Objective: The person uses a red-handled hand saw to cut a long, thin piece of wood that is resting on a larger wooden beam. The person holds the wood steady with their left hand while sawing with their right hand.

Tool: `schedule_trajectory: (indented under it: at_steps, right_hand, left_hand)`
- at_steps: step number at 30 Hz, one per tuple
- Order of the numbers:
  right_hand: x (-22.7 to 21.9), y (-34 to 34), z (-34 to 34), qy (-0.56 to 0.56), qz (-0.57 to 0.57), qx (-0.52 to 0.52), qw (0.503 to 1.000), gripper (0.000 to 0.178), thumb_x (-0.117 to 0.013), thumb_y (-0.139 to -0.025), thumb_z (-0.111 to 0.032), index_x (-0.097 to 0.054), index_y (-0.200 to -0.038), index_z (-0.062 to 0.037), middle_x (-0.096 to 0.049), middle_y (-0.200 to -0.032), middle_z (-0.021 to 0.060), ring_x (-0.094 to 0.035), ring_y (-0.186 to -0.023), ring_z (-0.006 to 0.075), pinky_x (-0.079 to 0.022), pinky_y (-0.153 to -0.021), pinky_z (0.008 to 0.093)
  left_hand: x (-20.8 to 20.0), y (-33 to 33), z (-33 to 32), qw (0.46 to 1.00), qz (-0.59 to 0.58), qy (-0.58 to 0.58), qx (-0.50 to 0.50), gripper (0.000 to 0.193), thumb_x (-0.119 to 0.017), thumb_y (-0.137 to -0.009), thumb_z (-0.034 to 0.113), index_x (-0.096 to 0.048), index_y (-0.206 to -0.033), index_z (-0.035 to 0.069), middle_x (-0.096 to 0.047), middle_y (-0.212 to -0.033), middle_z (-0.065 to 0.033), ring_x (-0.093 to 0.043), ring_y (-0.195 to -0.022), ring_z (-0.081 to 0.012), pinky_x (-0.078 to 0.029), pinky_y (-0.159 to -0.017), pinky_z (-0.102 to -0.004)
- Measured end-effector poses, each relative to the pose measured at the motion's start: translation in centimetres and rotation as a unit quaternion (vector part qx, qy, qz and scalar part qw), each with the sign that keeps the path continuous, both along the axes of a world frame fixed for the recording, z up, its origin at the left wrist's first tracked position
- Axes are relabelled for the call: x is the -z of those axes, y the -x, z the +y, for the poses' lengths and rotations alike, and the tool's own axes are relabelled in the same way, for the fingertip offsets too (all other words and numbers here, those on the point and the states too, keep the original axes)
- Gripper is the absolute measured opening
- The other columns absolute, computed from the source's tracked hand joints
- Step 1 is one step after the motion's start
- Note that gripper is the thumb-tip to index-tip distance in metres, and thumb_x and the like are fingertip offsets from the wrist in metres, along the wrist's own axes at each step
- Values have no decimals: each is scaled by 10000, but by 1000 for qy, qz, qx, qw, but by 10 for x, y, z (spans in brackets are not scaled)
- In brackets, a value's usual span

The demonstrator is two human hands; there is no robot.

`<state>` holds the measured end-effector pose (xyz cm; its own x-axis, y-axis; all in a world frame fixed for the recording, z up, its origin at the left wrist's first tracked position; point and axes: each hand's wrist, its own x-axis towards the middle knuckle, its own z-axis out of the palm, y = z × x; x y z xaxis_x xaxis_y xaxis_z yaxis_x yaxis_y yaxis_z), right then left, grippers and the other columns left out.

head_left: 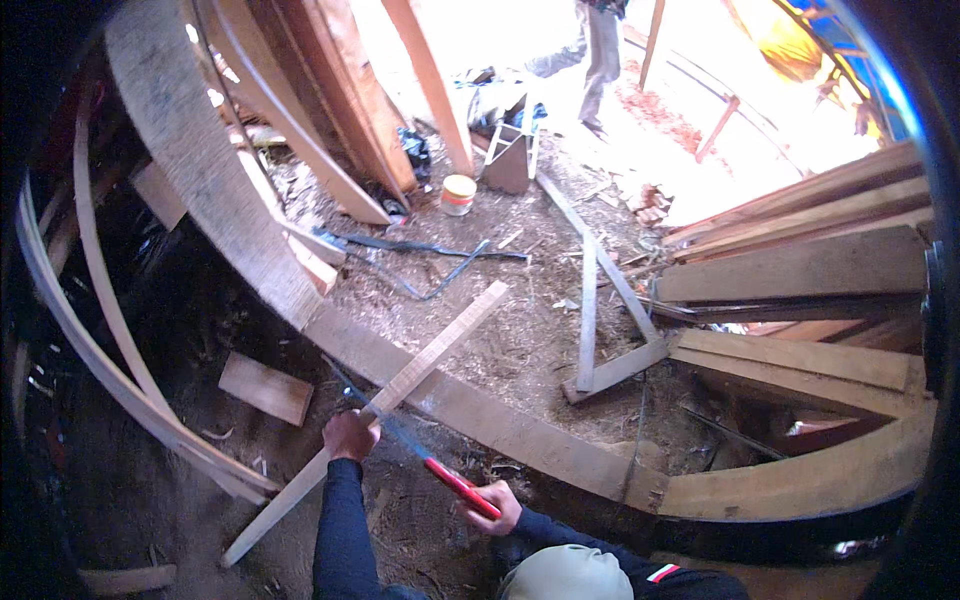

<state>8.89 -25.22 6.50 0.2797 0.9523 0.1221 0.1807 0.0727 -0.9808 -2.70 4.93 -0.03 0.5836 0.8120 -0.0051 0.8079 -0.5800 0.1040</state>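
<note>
A long pale wooden strip (440, 345) lies slantwise across a long timber beam (480, 420), its near end reaching down to the lower left. My left hand (352, 436) is closed around the strip just on my side of the beam. In my right hand (497, 508) is the red handle (455, 482) of a handsaw. The narrow saw blade (402, 436) runs up and left from the handle and crosses the strip close beside my left fingers. Whether its teeth are in the wood, I cannot tell.
A short wood block (266, 388) lies left of my left hand. Beyond the beam are a triangular wooden frame (588, 310), a dark strap (430, 248) and a lidded tub (458, 195). Stacked boards (800, 265) stand at right. Another person (600, 60) stands at the far side.
</note>
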Motion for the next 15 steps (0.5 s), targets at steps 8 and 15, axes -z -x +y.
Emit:
schedule_trajectory:
  at_steps: [8, 15]
  right_hand:
    - [26, -12, 47, -24, -50, 24, 998, 117, -639, -795, -140, -584, -759, -43, -458, -525, 53, -449, -436, 135, -385, -458, 301]
    - [20, -4, 11, -30, 15, 36, 999, 91, -629, -734, -113, -596, -730, -28, -520, -578, 55, -519, -527, 104, -430, -531, 294]
  left_hand:
    - [-13, -11, -42, 999, 11, -8, -33, 290, -712, -678, 375, -664, -782, 109, -675, -754, -161, -675, -743, -349, -542, -693, -467]
    - [3, 4, -16, 993, -34, -107, -20, 348, -679, -694, 468, -680, -836, 150, -680, -744, -112, -679, -725, -320, -544, -663, -470]
